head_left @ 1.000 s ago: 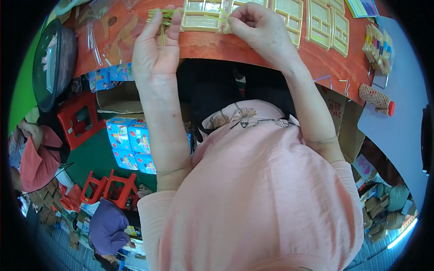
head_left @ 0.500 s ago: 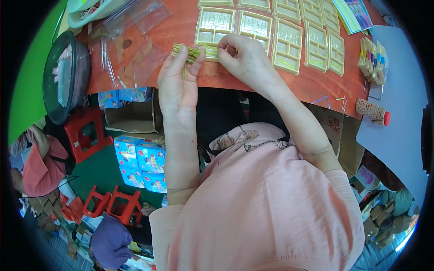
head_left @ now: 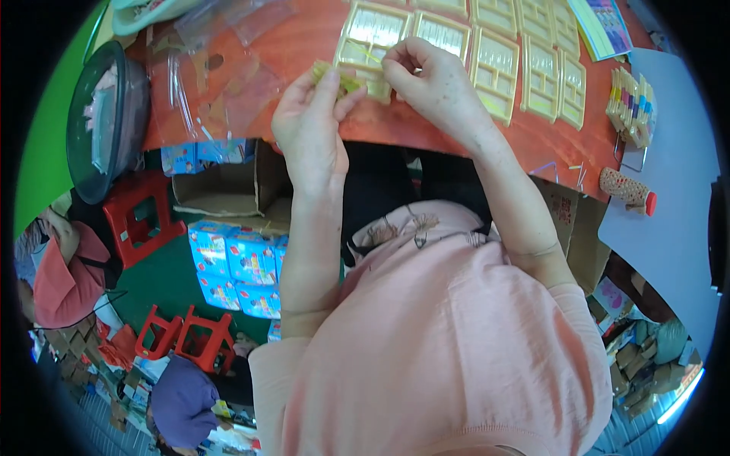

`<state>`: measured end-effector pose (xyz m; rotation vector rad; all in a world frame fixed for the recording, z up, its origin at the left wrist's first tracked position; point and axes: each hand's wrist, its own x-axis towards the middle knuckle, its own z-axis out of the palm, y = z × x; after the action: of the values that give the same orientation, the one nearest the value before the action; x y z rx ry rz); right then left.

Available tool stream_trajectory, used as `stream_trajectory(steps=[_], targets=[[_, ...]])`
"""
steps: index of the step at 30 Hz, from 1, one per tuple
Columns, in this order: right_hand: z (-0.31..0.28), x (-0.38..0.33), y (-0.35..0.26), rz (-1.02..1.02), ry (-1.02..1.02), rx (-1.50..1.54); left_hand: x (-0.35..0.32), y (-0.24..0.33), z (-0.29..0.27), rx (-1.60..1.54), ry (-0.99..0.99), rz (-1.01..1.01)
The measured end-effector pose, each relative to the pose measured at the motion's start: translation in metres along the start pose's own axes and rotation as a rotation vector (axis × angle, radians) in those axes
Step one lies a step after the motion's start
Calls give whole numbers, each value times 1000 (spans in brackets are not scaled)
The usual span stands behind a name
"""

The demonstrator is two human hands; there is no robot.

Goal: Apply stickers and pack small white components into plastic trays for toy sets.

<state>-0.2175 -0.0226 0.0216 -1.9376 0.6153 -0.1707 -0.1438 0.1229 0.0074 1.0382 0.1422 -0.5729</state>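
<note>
Your left hand (head_left: 310, 125) is raised at the near edge of the orange surface (head_left: 304, 45), thumb and fingers pinched together around a small bundle of thin yellowish sticks (head_left: 334, 76), which poke out above your fingertips. Your right hand (head_left: 433, 80) is just beside it, its thumb and forefinger pressed together on one thin stick at the end of that bundle, over the nearest cream-coloured tray (head_left: 369, 38). That tray lies flat on the surface, divided into compartments, and your right hand covers its lower right corner. What the compartments hold is too small to tell.

More trays of the same kind (head_left: 532, 64) lie in a row to the right of it, side by side and nearly touching. Clear plastic bags (head_left: 213, 83) are scattered on the surface to the left of your hands, and beyond them, at the left end, sits a dark round bowl (head_left: 103, 121) with a clear cover. At the right end stands a stack of small packs with coloured stripes (head_left: 631, 106), and near the edge below it lies a short brown roller with a red tip (head_left: 627, 190).

Beneath the surface edge you can see an open cardboard box (head_left: 228, 182), blue printed cartons (head_left: 243, 262) and red plastic stools (head_left: 141, 220) on the green floor.
</note>
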Motion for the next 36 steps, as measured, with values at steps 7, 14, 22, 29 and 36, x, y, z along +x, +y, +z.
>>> stream_trajectory(steps=[7, 14, 22, 29, 36], targets=[[-31, 83, 0, -221, 334, -688, 11, 10, 21, -84, -95, -82], [-39, 89, -21, -222, 143, -763, 34, 5, 48, -198, -166, -87], [-54, 34, -13, -134, 18, -147, 37, -11, 64, -220, -185, -91], [-67, 30, 5, -313, 114, -296, 31, -27, 82, -153, -217, -72], [-93, 38, 5, -223, 224, -158, 33, -36, 88, -106, -172, -109]])
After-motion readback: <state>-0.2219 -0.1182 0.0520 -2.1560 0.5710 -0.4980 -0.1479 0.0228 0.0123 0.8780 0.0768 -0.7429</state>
